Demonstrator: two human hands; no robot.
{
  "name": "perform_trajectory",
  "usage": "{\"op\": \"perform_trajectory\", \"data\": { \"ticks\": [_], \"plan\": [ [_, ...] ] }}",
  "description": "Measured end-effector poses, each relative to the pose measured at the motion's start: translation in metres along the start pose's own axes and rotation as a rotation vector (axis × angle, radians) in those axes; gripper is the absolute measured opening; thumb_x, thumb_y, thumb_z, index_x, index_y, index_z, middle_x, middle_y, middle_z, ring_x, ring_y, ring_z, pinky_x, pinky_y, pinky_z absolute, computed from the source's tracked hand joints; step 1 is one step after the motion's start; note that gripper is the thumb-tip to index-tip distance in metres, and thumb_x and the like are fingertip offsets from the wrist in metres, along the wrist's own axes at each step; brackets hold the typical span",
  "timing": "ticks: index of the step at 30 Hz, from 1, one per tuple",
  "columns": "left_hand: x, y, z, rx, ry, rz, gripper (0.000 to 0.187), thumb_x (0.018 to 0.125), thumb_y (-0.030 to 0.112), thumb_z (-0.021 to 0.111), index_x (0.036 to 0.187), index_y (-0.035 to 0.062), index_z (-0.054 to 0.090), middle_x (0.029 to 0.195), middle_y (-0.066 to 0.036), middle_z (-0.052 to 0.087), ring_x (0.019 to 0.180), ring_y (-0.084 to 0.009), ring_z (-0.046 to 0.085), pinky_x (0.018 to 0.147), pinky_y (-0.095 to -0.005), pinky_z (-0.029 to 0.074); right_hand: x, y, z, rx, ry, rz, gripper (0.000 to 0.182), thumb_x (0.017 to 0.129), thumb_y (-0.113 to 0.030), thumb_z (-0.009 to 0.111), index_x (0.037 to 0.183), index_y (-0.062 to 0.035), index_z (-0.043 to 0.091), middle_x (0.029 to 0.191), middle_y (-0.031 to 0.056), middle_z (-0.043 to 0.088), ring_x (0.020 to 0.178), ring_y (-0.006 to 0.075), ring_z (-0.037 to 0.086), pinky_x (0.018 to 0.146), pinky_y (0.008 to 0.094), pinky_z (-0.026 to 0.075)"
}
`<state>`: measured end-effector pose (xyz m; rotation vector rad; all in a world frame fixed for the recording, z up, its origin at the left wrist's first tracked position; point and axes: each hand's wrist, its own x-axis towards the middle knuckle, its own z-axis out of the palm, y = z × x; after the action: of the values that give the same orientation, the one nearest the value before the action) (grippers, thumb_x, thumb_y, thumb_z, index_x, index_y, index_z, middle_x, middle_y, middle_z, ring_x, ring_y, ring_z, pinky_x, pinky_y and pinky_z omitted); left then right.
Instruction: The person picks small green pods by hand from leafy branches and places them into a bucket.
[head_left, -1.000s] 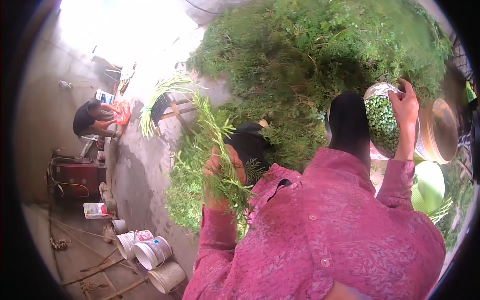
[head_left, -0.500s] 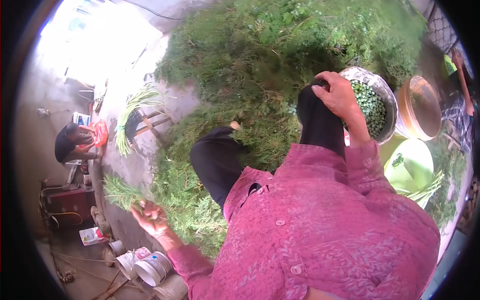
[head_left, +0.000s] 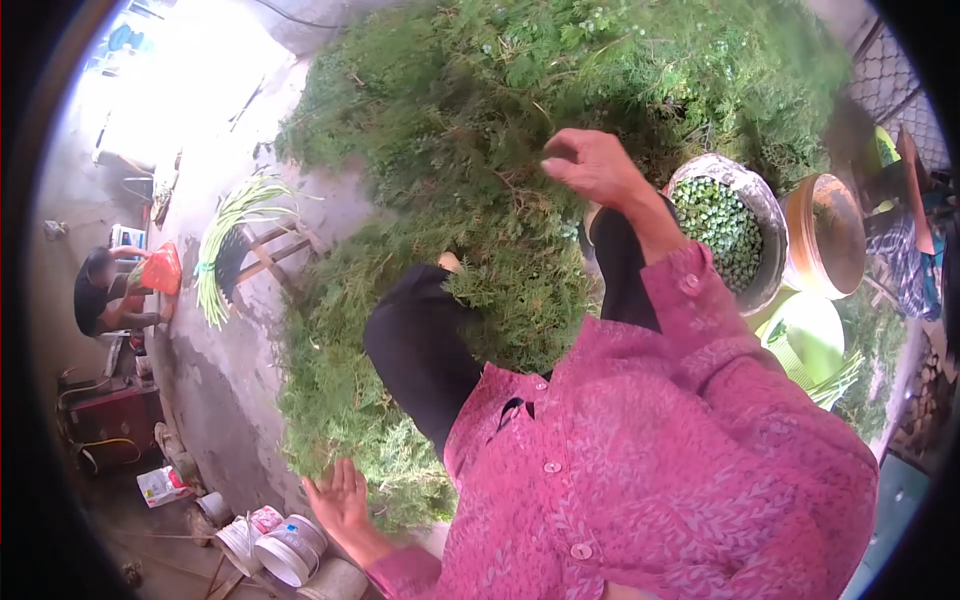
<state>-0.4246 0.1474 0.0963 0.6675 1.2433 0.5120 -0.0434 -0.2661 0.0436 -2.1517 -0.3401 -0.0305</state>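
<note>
My left hand [head_left: 343, 503] is at the lower left, palm up with its fingers spread and nothing in it. It is beside the edge of a large heap of green, feathery conifer branches [head_left: 400, 180]. Above the heap, past my knee, hovers my right hand [head_left: 597, 168]; its fingers are bent with a gap to the thumb, and nothing shows between them. Right of that hand stands a pale, worn bucket [head_left: 770, 215] filled with small round green cones [head_left: 715, 225].
A round wooden-rimmed sieve [head_left: 838, 240] and a light green basket [head_left: 815, 335] stand at the right. On the left are a stool with long green stalks [head_left: 215, 245], a person [head_left: 100, 290] with a red bag [head_left: 162, 268], and white buckets [head_left: 285, 555].
My left hand has let go of a green sprig and moved down, its fingers spreading. My right hand has lifted off my knee and reached left over the heap. The view has shifted slightly.
</note>
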Motion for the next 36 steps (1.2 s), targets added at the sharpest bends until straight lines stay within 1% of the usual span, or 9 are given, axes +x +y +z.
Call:
{"op": "perform_trajectory", "data": {
  "ticks": [4, 6, 8, 10, 17, 24, 27, 29, 36],
  "plan": [
    [-0.023, -0.040, 0.055, 0.482, -0.316, 0.206, 0.068, 0.085, 0.050, 0.048, 0.117, -0.0096, 0.041, 0.111, -0.027, 0.052, 0.089, -0.0304, 0.057, 0.080, -0.0428, 0.046, 0.052, 0.042, 0.074, -0.097, -0.249, 0.185, 0.034, 0.070, -0.028, 0.062, 0.090, -0.0014, 0.063, 0.087, 0.0154, 0.064, 0.080, 0.0272, 0.061, 0.075, 0.0349, 0.047],
    [-0.022, -0.069, 0.105, 0.302, -0.636, 0.129, 0.060, 0.087, 0.049, 0.045, 0.116, -0.0042, 0.046, 0.103, -0.022, 0.058, 0.080, -0.0240, 0.060, 0.066, -0.0358, 0.050, 0.067, 0.080, 0.123, -0.126, -0.372, 0.322, 0.038, 0.068, -0.030, 0.063, 0.095, -0.0020, 0.063, 0.093, 0.0163, 0.063, 0.086, 0.0281, 0.060, 0.079, 0.0352, 0.047],
    [-0.007, -0.094, 0.156, -0.014, -1.059, -0.212, 0.064, 0.088, 0.050, 0.040, 0.122, -0.0044, 0.041, 0.104, -0.027, 0.056, 0.081, -0.0273, 0.060, 0.067, -0.0376, 0.048, 0.069, 0.107, 0.160, -0.176, -0.479, 0.468, 0.043, 0.066, -0.032, 0.064, 0.098, -0.0030, 0.063, 0.099, 0.0177, 0.061, 0.093, 0.0295, 0.058, 0.083, 0.0349, 0.045],
    [0.009, -0.120, 0.196, -0.068, -1.201, -0.306, 0.071, 0.086, 0.054, 0.040, 0.125, -0.0045, 0.038, 0.106, -0.030, 0.055, 0.081, -0.0304, 0.060, 0.072, -0.0394, 0.047, 0.069, 0.137, 0.189, -0.192, -0.460, 0.539, 0.047, 0.065, -0.032, 0.065, 0.102, -0.0030, 0.061, 0.102, 0.0178, 0.060, 0.096, 0.0302, 0.057, 0.084, 0.0350, 0.044],
    [0.051, -0.167, 0.263, 0.273, -1.183, -0.338, 0.079, 0.078, 0.058, 0.050, 0.124, -0.0053, 0.040, 0.105, -0.031, 0.054, 0.083, -0.0313, 0.059, 0.076, -0.0383, 0.046, 0.085, 0.213, 0.247, -0.422, -0.406, 0.703, 0.060, 0.070, -0.027, 0.064, 0.123, -0.0045, 0.046, 0.117, 0.0178, 0.053, 0.111, 0.0303, 0.049, 0.094, 0.0351, 0.038],
    [0.057, -0.168, 0.281, 0.255, -1.216, -0.416, 0.079, 0.074, 0.057, 0.058, 0.123, -0.0028, 0.042, 0.107, -0.023, 0.057, 0.088, -0.0250, 0.059, 0.082, -0.0363, 0.044, 0.085, 0.243, 0.259, -0.415, -0.562, 0.619, 0.040, 0.071, -0.023, 0.060, 0.105, -0.0029, 0.058, 0.102, 0.0196, 0.059, 0.094, 0.0330, 0.057, 0.084, 0.0396, 0.044],
    [0.058, -0.173, 0.279, 0.304, -1.264, -0.310, 0.075, 0.078, 0.056, 0.052, 0.123, -0.0036, 0.042, 0.105, -0.025, 0.056, 0.085, -0.0259, 0.059, 0.078, -0.0360, 0.045, 0.083, 0.225, 0.233, -0.426, -0.597, 0.585, 0.031, 0.072, -0.021, 0.059, 0.098, -0.0035, 0.062, 0.099, 0.0181, 0.060, 0.094, 0.0329, 0.057, 0.084, 0.0391, 0.045],
    [0.057, -0.176, 0.276, 0.305, -1.276, -0.285, 0.073, 0.080, 0.055, 0.052, 0.123, -0.0034, 0.042, 0.106, -0.024, 0.056, 0.085, -0.0250, 0.059, 0.077, -0.0355, 0.045, 0.081, 0.206, 0.211, -0.358, -0.427, 0.501, 0.027, 0.071, -0.023, 0.058, 0.087, -0.0030, 0.065, 0.092, 0.0171, 0.062, 0.090, 0.0336, 0.058, 0.079, 0.0390, 0.047],
    [0.035, -0.182, 0.261, 0.487, -1.203, -0.301, 0.060, 0.087, 0.048, 0.043, 0.120, -0.0024, 0.043, 0.105, -0.020, 0.057, 0.089, -0.0244, 0.058, 0.084, -0.0369, 0.044, 0.051, 0.064, 0.132, 0.107, -0.101, 0.322, 0.028, 0.071, -0.026, 0.061, 0.087, -0.0029, 0.065, 0.085, 0.0162, 0.062, 0.082, 0.0294, 0.060, 0.073, 0.0376, 0.047]
  ]
}}
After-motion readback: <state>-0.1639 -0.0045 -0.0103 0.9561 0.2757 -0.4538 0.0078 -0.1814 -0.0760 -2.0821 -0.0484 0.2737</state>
